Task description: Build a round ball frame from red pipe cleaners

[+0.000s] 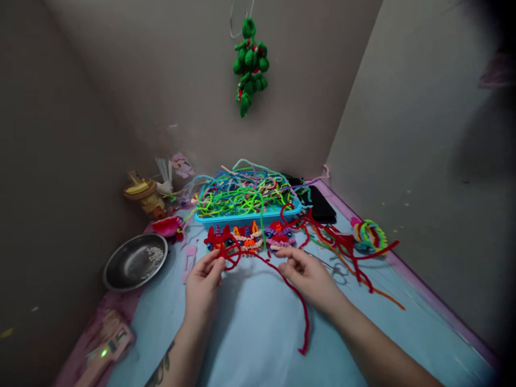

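Observation:
My left hand [205, 271] pinches a red pipe cleaner [305, 312] between thumb and fingertips. Close to these fingers the stem bends into loops, and its long tail runs right and down toward me. Beside that strand is my right hand [304, 271], thumb and forefinger apart, with nothing visible between them. Just beyond my hands sit three fuzzy face-like figures: a red one [215, 236], an orange and cream one [248, 238], and a red and lilac one [279, 235]. The left figure is partly hidden behind the red loops.
A blue tray [226, 220] heaped with coloured pipe cleaners stands behind. Right are loose red stems [346, 247], scissors [338, 273] and a black flat object [320, 204]. Left are a metal bowl [121, 263], a pink hair clip [189, 263] and a pink device [108, 349] with a green light.

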### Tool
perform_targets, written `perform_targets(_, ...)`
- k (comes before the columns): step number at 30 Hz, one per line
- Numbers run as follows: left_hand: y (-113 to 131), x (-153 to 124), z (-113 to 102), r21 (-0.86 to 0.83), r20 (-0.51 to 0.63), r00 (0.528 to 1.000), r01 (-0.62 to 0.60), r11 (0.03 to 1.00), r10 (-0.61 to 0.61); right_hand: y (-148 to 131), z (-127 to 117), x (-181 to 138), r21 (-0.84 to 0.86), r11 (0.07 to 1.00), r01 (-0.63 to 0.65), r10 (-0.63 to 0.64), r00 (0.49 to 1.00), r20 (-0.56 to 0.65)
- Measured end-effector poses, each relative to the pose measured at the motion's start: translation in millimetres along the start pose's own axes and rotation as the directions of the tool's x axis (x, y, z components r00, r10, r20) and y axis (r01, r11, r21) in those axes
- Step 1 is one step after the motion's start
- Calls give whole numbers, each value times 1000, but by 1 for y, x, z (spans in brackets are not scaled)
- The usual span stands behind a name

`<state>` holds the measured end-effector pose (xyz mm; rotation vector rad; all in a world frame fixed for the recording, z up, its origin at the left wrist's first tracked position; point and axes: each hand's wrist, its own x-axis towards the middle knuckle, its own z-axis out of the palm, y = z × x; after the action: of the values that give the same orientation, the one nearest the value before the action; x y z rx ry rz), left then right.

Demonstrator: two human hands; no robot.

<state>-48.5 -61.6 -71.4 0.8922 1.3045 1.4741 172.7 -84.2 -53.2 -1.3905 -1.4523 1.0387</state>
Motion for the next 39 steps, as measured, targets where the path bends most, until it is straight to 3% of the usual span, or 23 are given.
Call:
perform_targets(3,2,4,-3,-38,-40,999,-17,999,15,6,0,0,-61,992,-114,127,951,282)
perform_targets(5,5,5,-4,-54,-70,997,-26,998,22,9,2,-1,-88,988,-129,154,902,403)
perform_targets(11,20,9,-10,-84,-184,978,-117,990,100,4,-1,-2,-10,989,-146,131,858,496)
perform_targets(13,26,12,-13,-127,-191,975,-135,983,110,-2,-5,-3,-36,992,-125,127,867,482)
perform_targets(18,54,16,-16,-159,-90,992,-98,982,84,-24,-27,5,-301,954,10,130,888,442)
perform_targets(20,73,18,-9,-124,-66,987,-156,980,149,-41,-40,18,-371,923,104,69,903,425)
perform_targets(22,94,22,3,-105,-57,974,-224,969,219,-65,-52,34,-399,898,184,-46,942,332)
perform_targets(24,114,28,19,-135,-78,944,-329,935,321,-92,-61,49,-332,919,211,-146,967,210)
perform_targets(27,132,40,45,-224,-78,911,-413,883,406,-125,-63,65,-104,945,311,-302,949,88)
perform_targets(29,133,49,58,-275,-35,923,-377,884,383,-133,-59,72,4,901,434,-434,901,-7)
perform_targets(31,128,56,66,-304,38,948,-290,907,316,-131,-51,79,61,869,491,-486,870,-79)
perform_targets(36,109,69,73,-232,183,965,-143,962,188,-115,-36,99,185,890,417,-397,907,-140)
perform_targets(39,101,71,78,-230,201,970,-90,969,138,-110,-31,106,128,883,452,-439,891,-113)
